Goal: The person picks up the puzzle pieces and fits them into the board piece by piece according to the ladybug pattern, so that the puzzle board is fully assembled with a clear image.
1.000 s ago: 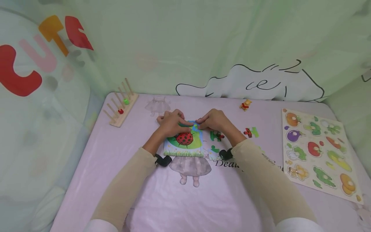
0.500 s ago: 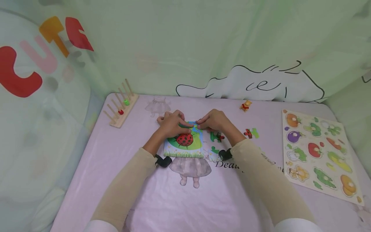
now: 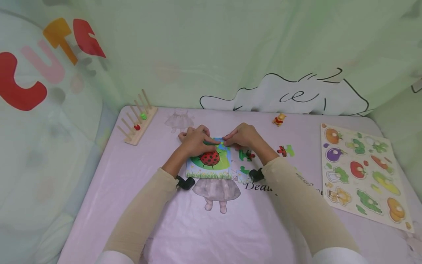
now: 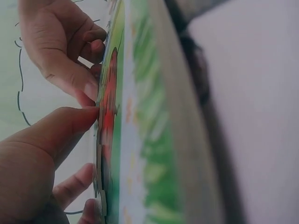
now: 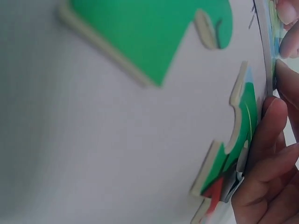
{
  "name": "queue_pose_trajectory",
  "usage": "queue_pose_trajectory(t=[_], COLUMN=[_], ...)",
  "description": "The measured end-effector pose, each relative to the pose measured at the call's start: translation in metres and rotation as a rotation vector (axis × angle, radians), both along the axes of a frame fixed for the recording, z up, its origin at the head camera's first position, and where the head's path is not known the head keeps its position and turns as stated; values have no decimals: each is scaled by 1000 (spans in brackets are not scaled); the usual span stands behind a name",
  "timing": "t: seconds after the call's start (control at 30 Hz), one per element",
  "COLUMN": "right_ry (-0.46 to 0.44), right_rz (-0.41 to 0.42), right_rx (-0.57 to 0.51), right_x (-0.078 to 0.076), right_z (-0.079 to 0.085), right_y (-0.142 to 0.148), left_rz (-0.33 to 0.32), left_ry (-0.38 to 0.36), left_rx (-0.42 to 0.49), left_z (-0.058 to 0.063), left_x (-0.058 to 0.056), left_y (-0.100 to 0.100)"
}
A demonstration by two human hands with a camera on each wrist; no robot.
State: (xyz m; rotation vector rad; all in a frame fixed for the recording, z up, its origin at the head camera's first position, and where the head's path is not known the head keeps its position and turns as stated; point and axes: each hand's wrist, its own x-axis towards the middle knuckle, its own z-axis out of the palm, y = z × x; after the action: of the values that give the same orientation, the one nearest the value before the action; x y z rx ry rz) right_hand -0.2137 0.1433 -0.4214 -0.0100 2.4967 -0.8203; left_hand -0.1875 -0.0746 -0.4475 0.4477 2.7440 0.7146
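A square ladybug jigsaw puzzle (image 3: pixel 208 175) lies flat on the table, its red spotted ladybug (image 3: pixel 209 158) showing below my hands. My left hand (image 3: pixel 194 142) rests over its upper left, thumb and forefinger stretched across the pieces. In the left wrist view the left thumb (image 4: pixel 77 119) presses at the puzzle's surface. At the upper right, my right hand (image 3: pixel 243 137) pinches a small blue-and-green puzzle piece (image 3: pixel 222 146) close against the left fingertips. The hands partly hide the puzzle's top. Below the right hand lies a loose green, red and black piece (image 5: pixel 231 154).
Further loose pieces lie to the right: a green one (image 5: pixel 140 32) and a red-and-green one (image 3: pixel 285 150). A vegetable peg puzzle board (image 3: pixel 366 176) lies at far right, a small bear figure (image 3: pixel 278 119) at the back. A wooden peg rack (image 3: pixel 140 126) stands back left.
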Motion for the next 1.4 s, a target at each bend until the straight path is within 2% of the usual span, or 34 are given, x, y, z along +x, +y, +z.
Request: queue_pose_trajectory(t=[0.17, 0.4, 0.67, 1.17, 1.4], right_ry=[-15, -13, -15, -10, -30], right_rz=[-10, -6, 3, -12, -35], right_rx=[-14, -11, -10, -20, -21], right_x=[1, 0, 0, 1, 1], right_z=[1, 1, 1, 1, 1], right_y=[-1, -1, 0, -1, -2], left_rz=[-21, -90, -154, -197, -228], left_ry=[14, 27, 27, 36, 45], left_rx=[-20, -18, -71, -141, -131], left_z=[1, 3, 6, 9, 16], left_x=[1, 4, 7, 11, 16], left_y=[-2, -10, -15, -16, -31])
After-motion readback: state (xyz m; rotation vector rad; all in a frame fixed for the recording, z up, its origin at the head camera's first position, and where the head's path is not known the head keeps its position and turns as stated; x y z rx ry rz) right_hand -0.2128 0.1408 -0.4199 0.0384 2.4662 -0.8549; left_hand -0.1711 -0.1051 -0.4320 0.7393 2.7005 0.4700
